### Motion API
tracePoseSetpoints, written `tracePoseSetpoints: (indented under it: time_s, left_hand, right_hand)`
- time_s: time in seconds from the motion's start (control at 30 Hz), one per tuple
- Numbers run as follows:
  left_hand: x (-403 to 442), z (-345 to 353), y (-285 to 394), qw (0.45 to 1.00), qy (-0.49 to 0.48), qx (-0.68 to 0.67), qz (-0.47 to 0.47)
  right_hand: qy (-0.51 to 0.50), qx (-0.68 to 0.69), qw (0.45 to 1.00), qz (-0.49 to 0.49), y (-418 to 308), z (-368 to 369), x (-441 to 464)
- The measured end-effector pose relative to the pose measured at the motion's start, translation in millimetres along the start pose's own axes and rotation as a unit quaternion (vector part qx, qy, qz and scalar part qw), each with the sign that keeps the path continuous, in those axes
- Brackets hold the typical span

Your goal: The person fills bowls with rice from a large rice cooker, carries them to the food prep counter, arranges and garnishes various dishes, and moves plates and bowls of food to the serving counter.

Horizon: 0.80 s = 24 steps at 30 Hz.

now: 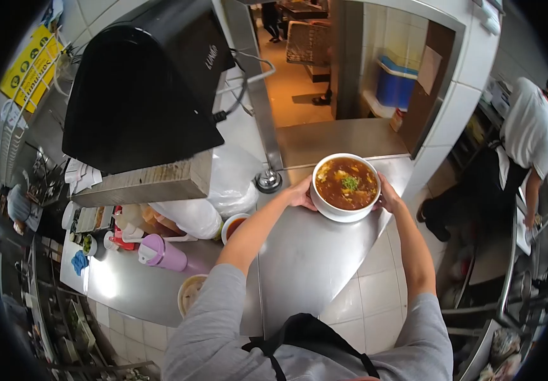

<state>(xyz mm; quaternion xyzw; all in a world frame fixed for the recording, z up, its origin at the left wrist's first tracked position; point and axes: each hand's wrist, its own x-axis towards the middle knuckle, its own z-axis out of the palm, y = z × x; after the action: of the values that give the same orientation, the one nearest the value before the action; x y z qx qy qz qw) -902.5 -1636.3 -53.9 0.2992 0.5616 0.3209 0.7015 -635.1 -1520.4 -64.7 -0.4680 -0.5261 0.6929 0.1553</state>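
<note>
Between both my hands is a white bowl (pixel 336 212) filled with brown soup (pixel 345 184), with pale egg-like pieces and chopped green garnish on top. A white rim shows beneath it, perhaps a saucer. My left hand (pixel 301 194) grips the bowl's left side, and my right hand (pixel 386 194) grips its right side; some fingers are hidden behind it. The bowl is level, over the far end of the steel counter (pixel 306 254), near the pass-through window's ledge (pixel 337 141). Whether its base touches the counter, I cannot tell.
A metal call bell (pixel 268 181) stands left of my left hand. Further left are a bowl of red sauce (pixel 231 227), a purple tumbler (pixel 163 253) and plastic bags (pixel 233 181). A black printer-like machine (pixel 140 95) overhangs the counter. At right, another person (pixel 528 133) bends over a worktop.
</note>
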Motion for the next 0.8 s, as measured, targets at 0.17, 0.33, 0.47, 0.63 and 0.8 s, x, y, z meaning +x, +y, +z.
tracePoseSetpoints:
  time_s: [0.17, 0.33, 0.47, 0.63, 0.8]
  left_hand:
    - [12, -3, -2, 0.999, 0.047, -0.001, 0.021]
    - [-12, 6, -2, 0.931, 0.273, 0.224, 0.089]
    - [-82, 26, -9, 0.845, 0.19, 0.467, 0.178]
    - [-250, 82, 11, 0.841, 0.037, 0.518, 0.153]
    - [-320, 80, -19, 0.875, 0.014, 0.47, 0.119]
  right_hand:
    - [0.103, -0.253, 0.958, -0.09, -32, -32, 31]
    - [0.205, -0.316, 0.792, -0.48, -200, 45, 3]
    - [0.172, -0.298, 0.735, -0.584, -308, 118, -41]
    - [0.109, -0.466, 0.736, -0.479, -244, 179, -12]
    - [0.004, -0.531, 0.73, -0.431, -102, 254, 14]
